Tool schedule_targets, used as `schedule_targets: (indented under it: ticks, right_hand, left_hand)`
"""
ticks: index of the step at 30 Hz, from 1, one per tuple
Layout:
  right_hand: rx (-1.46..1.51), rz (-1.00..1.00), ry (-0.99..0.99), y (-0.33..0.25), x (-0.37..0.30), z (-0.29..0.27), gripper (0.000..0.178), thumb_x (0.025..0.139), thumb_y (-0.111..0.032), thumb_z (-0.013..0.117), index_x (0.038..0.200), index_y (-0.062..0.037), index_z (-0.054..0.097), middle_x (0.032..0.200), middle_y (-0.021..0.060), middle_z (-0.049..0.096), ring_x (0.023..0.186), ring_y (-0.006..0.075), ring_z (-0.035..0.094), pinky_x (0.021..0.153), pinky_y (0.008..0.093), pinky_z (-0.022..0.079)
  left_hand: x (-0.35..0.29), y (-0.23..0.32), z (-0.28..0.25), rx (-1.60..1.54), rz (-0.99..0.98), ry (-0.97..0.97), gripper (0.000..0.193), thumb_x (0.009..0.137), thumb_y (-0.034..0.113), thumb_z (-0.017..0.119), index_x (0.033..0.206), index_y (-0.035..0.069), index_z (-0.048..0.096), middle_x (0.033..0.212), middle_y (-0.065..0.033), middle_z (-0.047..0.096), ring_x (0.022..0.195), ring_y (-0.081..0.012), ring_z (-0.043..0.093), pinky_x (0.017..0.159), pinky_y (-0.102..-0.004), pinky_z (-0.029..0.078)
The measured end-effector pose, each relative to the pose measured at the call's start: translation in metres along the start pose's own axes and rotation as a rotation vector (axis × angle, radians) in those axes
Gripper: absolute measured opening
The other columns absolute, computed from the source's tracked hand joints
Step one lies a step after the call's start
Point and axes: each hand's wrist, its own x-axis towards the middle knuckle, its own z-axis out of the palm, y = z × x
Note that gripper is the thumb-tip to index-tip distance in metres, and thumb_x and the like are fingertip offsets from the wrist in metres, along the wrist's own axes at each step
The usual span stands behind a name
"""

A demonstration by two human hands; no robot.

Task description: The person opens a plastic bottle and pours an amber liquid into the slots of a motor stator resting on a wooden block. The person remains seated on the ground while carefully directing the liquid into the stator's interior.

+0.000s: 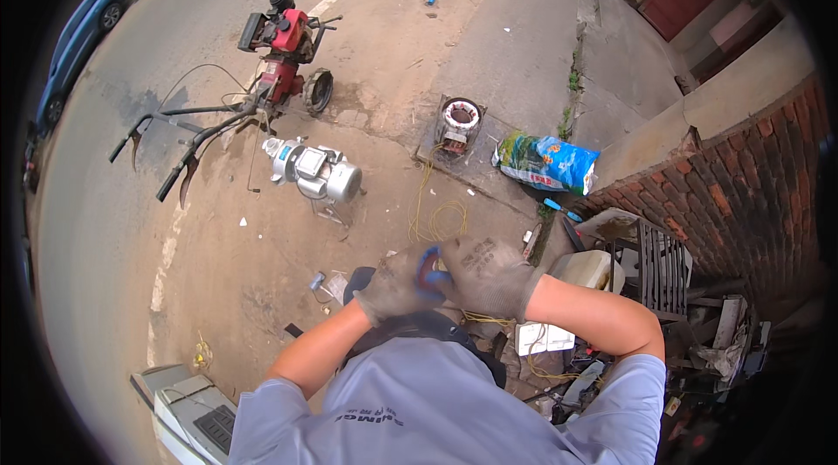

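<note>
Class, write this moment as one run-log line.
Left hand, grey-gloved: at blue curved object | Right hand, grey-gloved: beside left hand | Exact grip: unclear | Ahead: silver cylindrical metal motor, blue-green plastic sack

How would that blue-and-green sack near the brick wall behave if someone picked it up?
The blue-and-green sack would probably flex and sag, since its skin looks thin and wrinkled. Its shiny surface might feel a bit slippery. Lying low and lengthwise, it seems unlikely to tip if pushed. Its contents are hidden, so I can't judge its weight.
</note>
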Motion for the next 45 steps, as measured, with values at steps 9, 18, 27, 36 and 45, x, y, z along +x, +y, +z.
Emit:
schedule_targets:
  ticks: [9, 18, 27, 36, 45]
  right_hand:
    - [0.253, -0.091, 0.105, 0.182, 0.146, -0.143, 0.08, 0.088, -0.016, 0.082, 0.16, -0.0099, 0.048, 0.129, 0.021, 0.067, 0.112, 0.0382, 0.069, 0.097, 0.0443, 0.056]
    - [0.023, 0.464, 0.217, 0.282, 0.301, -0.302, 0.061, 0.099, -0.062, 0.065, 0.103, -0.001, 0.069, 0.09, 0.0263, 0.073, 0.09, 0.0453, 0.073, 0.079, 0.0511, 0.057]
    - [-0.005, 0.348, 0.128, 0.397, 0.426, -0.361, 0.047, 0.101, -0.039, 0.062, 0.115, 0.0063, 0.065, 0.103, 0.0273, 0.075, 0.1, 0.0418, 0.075, 0.09, 0.0513, 0.057]
    - [-0.026, -0.053, 0.205, 0.582, 0.525, -0.415, 0.043, 0.087, -0.011, 0.077, 0.129, -0.0149, 0.069, 0.119, 0.0176, 0.064, 0.112, 0.0395, 0.065, 0.093, 0.0473, 0.055]
    - [0.149, 0.372, 0.455, 0.653, 0.561, -0.471, 0.044, 0.089, -0.028, 0.077, 0.126, -0.0064, 0.066, 0.108, 0.0199, 0.071, 0.105, 0.037, 0.072, 0.092, 0.0471, 0.057]
  left_hand:
    - [0.268, -0.059, -0.122, -0.106, 0.265, -0.095, 0.071, 0.076, 0.019, 0.091, 0.139, 0.006, 0.06, 0.12, -0.0188, 0.072, 0.11, -0.036, 0.072, 0.095, -0.0456, 0.058]
    - [0.516, -0.075, -0.226, 0.008, 0.267, -0.134, 0.087, 0.07, 0.029, 0.097, 0.145, 0.008, 0.058, 0.131, -0.0164, 0.071, 0.118, -0.0329, 0.072, 0.104, -0.0429, 0.057]
    - [0.684, -0.139, -0.268, -0.04, 0.232, -0.141, 0.078, 0.074, 0.029, 0.093, 0.141, 0.008, 0.058, 0.123, -0.0204, 0.071, 0.115, -0.0382, 0.07, 0.1, -0.0466, 0.057]
    - [0.903, -0.214, -0.289, -0.065, 0.27, -0.426, 0.08, 0.074, 0.03, 0.092, 0.143, 0.009, 0.057, 0.123, -0.0184, 0.073, 0.112, -0.0355, 0.073, 0.098, -0.0449, 0.059]
    - [1.062, -0.211, -0.297, -0.012, 0.385, -0.557, 0.079, 0.075, 0.032, 0.092, 0.142, 0.008, 0.057, 0.125, -0.0197, 0.071, 0.114, -0.0369, 0.072, 0.098, -0.0463, 0.058]
